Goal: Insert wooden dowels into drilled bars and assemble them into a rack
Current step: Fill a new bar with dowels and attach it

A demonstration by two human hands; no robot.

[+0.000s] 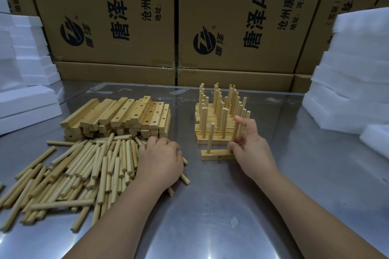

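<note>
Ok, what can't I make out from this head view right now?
1. Head view: the right hand covers the right end of the bar, so whether its pinched dowel is seated is hidden.
2. The left hand shows only its back; any grip on the dowel pile is hidden.
3. The pile is cut off by the left edge.
4. In the finished stack, front dowels hide the rear rows.

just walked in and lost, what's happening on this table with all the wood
A person is building dowel racks on a table. Their right grip pinches a dowel upright at the near bar, which holds one standing dowel. Their left grip rests on the loose dowel pile; whether it holds one is hidden. Behind the pile sit stacked drilled bars; behind the near bar, finished pieces.
</note>
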